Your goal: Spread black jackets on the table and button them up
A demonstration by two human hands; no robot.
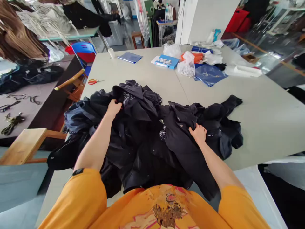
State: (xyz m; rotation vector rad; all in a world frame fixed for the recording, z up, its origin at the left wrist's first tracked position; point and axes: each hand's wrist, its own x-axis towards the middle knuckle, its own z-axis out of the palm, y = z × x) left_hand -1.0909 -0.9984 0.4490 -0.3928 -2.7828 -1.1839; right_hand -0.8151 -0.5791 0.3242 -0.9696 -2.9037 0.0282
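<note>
A heap of black garments (147,136) with small buttons lies on the near part of a large grey table (262,121). My left hand (113,107) is closed on a fold of black cloth at the top left of the heap. My right hand (198,133) rests on a black garment to the right, its fingers curled into the fabric. A black sleeve (228,103) trails out to the right. My orange sleeves and shirt fill the bottom of the view.
Red-handled scissors (93,81) lie at the table's left edge. Blue folders (130,57), plastic bags (187,65) and a blue bag (209,74) sit at the far side. A wooden chair (71,83) and bench (23,144) stand left, beside a brown table (35,98).
</note>
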